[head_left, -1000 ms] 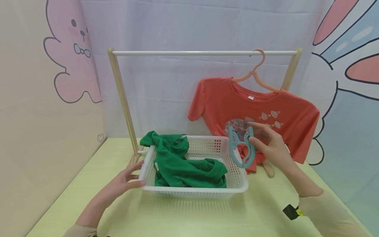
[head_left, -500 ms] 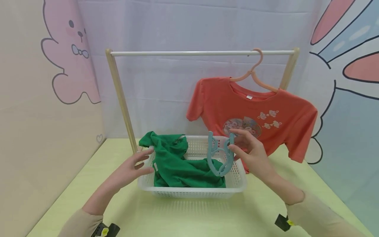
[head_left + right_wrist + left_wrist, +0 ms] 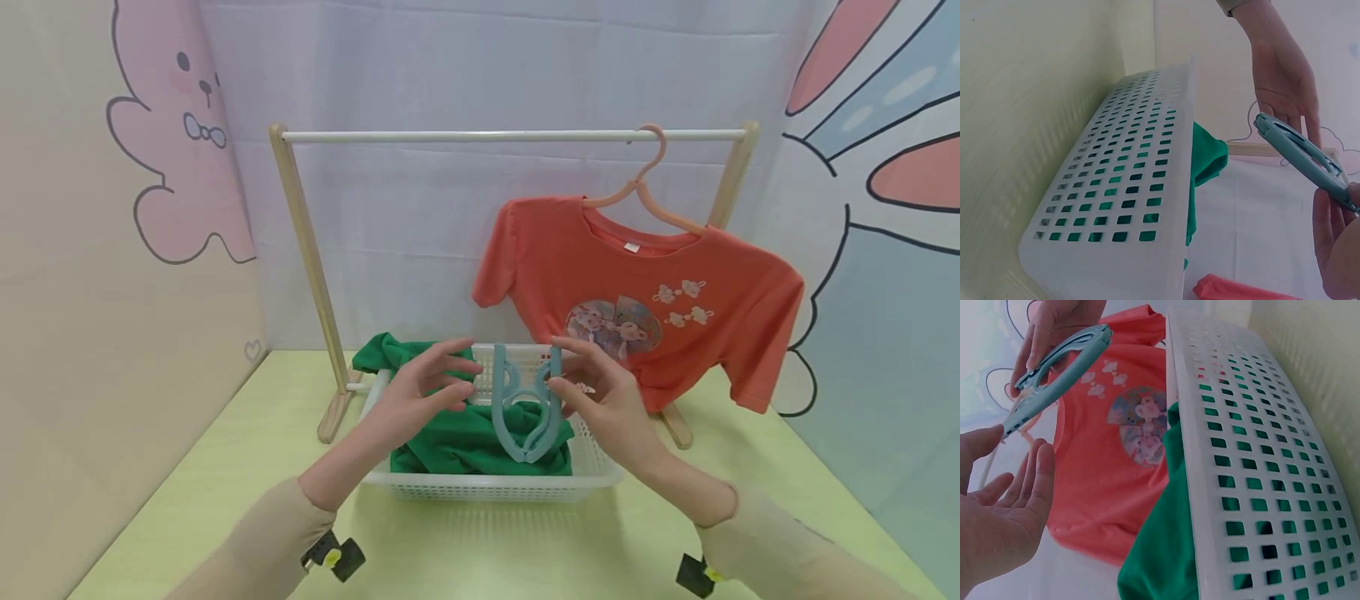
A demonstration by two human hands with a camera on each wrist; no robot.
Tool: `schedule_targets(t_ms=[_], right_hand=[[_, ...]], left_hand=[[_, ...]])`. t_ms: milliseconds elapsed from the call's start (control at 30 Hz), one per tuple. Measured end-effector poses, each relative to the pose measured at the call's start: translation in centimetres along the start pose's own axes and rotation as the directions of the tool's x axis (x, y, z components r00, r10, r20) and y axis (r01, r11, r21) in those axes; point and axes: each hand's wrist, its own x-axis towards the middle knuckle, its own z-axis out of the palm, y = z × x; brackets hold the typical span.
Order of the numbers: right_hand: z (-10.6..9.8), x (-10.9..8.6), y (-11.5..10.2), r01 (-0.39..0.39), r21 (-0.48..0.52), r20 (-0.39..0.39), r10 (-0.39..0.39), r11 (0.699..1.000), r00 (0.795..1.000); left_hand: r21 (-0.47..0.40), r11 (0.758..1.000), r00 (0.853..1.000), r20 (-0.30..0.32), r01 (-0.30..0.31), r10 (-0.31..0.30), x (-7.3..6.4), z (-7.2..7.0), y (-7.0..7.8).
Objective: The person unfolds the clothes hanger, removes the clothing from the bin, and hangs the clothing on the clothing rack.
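A light blue folding hanger (image 3: 528,408), its arms folded up into a U, is held over the white basket (image 3: 487,481). My right hand (image 3: 611,408) pinches its right arm between thumb and fingers. My left hand (image 3: 420,387) is spread beside the left arm of the hanger, thumb and fingers apart. In the left wrist view the left thumb tip (image 3: 994,434) lies right at the hanger's end. Under the hanger, a green garment (image 3: 480,446) lies bunched in the basket and spills over its back left corner, partly hidden by my left hand.
A clothes rack with a white rail (image 3: 450,136) and wooden posts (image 3: 307,250) stands behind the basket. From its right side hangs a coral T-shirt (image 3: 637,283) on a peach hanger (image 3: 652,175). The pale yellow table (image 3: 247,467) extends around the basket.
My right hand has brought the blue hanger leftward, from in front of the T-shirt to over the basket's middle. My left hand has left the basket's left rim and moved right, up to the hanger.
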Motion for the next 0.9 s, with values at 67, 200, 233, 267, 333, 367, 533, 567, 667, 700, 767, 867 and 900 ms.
schedule_targets(t_ms=[67,200,233,267,333,367,533,567,667,700,767,867,900], right_hand=[[0.3,0.0,-0.1,0.009,0.005,0.009,-0.009,1.0,1.0],[0.9,0.0,0.0,0.036,0.024,0.014,-0.036,0.999,0.999],[1.0,0.0,0.0,0.043,0.03,0.014,-0.043,0.999,0.999],[1.1,0.0,0.1,0.051,0.035,0.014,-0.052,0.998,0.999],[1.1,0.1,0.1,0.067,0.037,0.012,-0.067,0.997,0.998],[1.2,0.2,0.1,0.076,0.035,0.012,-0.077,0.996,0.997],[1.1,0.6,0.2,0.111,0.05,0.002,-0.111,0.993,0.994],[1.1,0.7,0.1,0.112,0.059,-0.004,-0.112,0.992,0.994],[0.9,1.1,0.0,0.115,0.085,-0.032,-0.113,0.99,0.993],[0.8,1.3,0.0,0.11,0.094,-0.044,-0.107,0.989,0.993],[0.5,1.5,-0.1,0.1,0.108,-0.072,-0.093,0.989,0.993],[0.2,1.7,-0.3,0.07,0.123,-0.111,-0.057,0.99,0.992],[0.0,1.8,-0.4,0.054,0.13,-0.124,-0.038,0.99,0.992]], left_hand=[[-0.007,1.0,1.0,0.004,-0.014,0.014,0.5,0.5,0.2],[0.011,0.999,0.999,0.005,-0.041,0.041,1.2,1.1,0.3],[0.016,0.999,0.999,0.001,-0.046,0.046,1.3,1.2,0.3],[0.017,0.998,0.999,0.0,-0.053,0.053,1.4,1.2,0.2],[0.015,0.997,0.997,0.005,-0.073,0.073,1.5,1.2,0.2],[0.014,0.996,0.996,0.007,-0.084,0.084,1.6,1.2,0.1],[-0.012,0.99,0.99,0.0,-0.141,0.141,2.0,1.0,0.0],[-0.02,0.989,0.989,-0.009,-0.146,0.146,2.0,1.0,0.0],[-0.06,0.986,0.988,-0.045,-0.153,0.151,2.0,0.7,0.1],[-0.077,0.986,0.988,-0.06,-0.147,0.143,2.0,0.6,0.1],[-0.107,0.986,0.988,-0.096,-0.13,0.12,1.9,0.4,0.1],[-0.131,0.986,0.985,-0.153,-0.101,0.081,1.7,-0.1,0.2],[-0.136,0.986,0.983,-0.172,-0.093,0.068,1.6,-0.2,0.3]])
